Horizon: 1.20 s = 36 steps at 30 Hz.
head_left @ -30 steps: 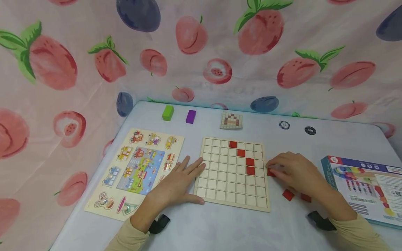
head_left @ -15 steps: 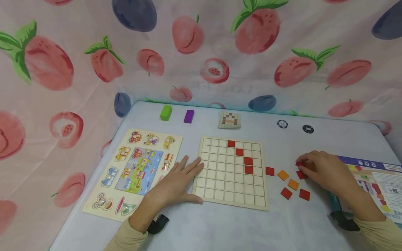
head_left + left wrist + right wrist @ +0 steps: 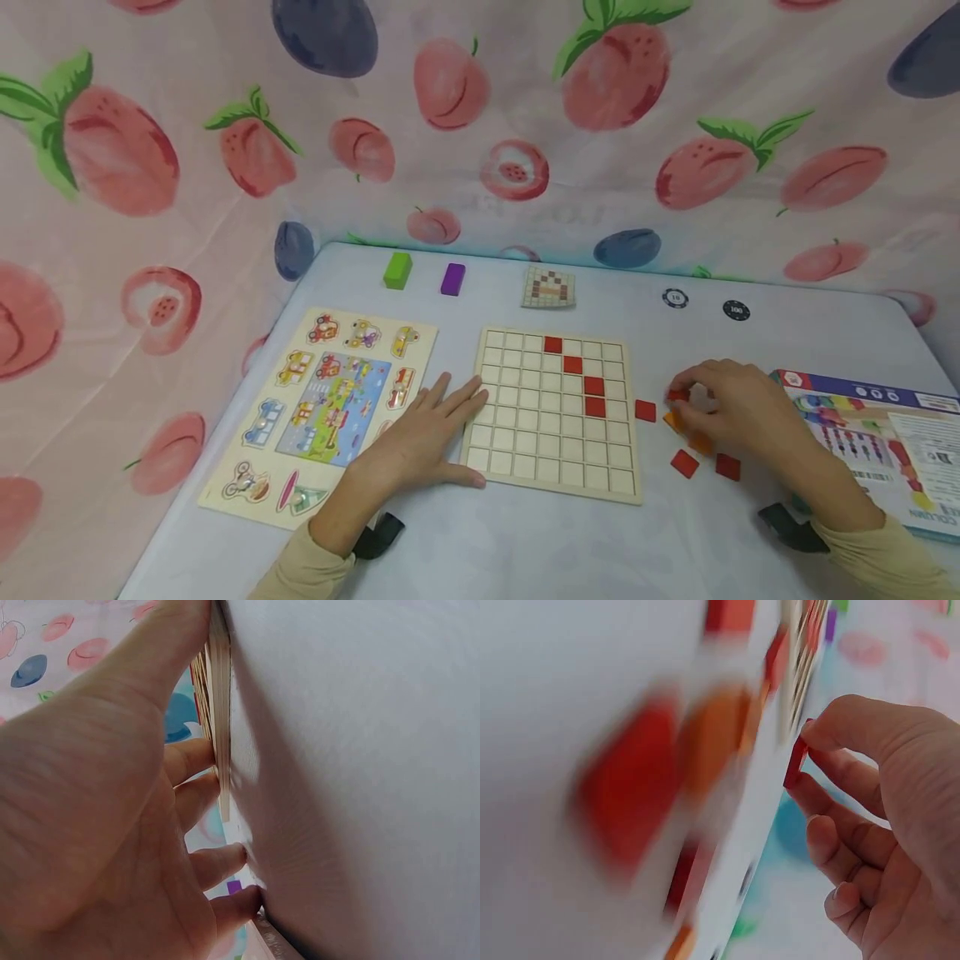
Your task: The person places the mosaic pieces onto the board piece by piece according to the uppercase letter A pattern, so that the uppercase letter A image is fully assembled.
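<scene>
My right hand [image 3: 738, 412] pinches a red square tile [image 3: 798, 759] between thumb and fingertips, just to the right of the wooden grid board [image 3: 551, 492]. In the head view it hovers over loose tiles: an orange tile [image 3: 701, 443] lies partly under its fingers. Nearer me are a red tile [image 3: 684, 464] and another red tile [image 3: 727, 467]; one more red tile [image 3: 645, 410] sits beside the board's right edge. Several red tiles, such as the top one [image 3: 553, 345], fill cells in a stepped line. My left hand [image 3: 423, 433] is spread, with fingertips and thumb at the board's left edge.
At the left lies a vehicle picture puzzle [image 3: 255, 517]. A green block [image 3: 398, 271], a purple block [image 3: 453, 279], a small pattern card [image 3: 549, 287] and two round chips, one black [image 3: 737, 310], line the back. A printed box [image 3: 862, 450] lies at the right.
My right hand first went from beside the board rightward to the red tiles near the box, then came back left with a red tile. My left hand stayed at the board.
</scene>
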Each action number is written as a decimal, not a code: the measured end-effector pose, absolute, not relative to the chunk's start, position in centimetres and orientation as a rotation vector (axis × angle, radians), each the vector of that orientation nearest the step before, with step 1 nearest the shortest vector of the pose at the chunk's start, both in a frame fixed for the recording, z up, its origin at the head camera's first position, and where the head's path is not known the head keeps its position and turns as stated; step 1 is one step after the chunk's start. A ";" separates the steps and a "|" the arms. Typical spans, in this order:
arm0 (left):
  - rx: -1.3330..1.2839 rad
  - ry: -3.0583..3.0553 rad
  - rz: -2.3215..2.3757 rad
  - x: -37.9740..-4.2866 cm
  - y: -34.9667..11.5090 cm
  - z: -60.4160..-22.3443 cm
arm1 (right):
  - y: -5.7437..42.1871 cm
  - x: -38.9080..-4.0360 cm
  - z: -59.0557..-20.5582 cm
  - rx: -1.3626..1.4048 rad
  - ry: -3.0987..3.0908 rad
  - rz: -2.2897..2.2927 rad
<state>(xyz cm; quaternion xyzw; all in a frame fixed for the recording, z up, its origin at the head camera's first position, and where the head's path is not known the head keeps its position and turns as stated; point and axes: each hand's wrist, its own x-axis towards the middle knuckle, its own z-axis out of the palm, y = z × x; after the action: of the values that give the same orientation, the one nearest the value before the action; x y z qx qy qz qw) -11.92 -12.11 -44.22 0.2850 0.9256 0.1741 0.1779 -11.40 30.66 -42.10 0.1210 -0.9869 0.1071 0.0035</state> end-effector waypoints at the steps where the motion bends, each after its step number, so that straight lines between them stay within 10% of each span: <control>1: 0.806 2.617 0.494 -11.9 -12.1 -44.2 | 29.7 -11.2 -42.0 0.424 -3.084 0.348; 13: 0.806 2.613 0.507 -11.9 -12.0 -44.4 | 22.6 -10.3 -43.1 0.891 -2.870 0.360; 36: 0.787 2.626 0.484 -11.8 -12.3 -44.3 | 28.4 -10.3 -42.2 0.492 -3.173 0.327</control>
<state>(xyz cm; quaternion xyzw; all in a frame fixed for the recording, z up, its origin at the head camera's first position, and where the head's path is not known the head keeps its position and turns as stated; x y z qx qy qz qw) -11.82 -12.26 -44.35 0.2783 0.9282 0.1712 0.1780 -10.29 28.43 -42.17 0.1522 -0.9822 0.1013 -0.0432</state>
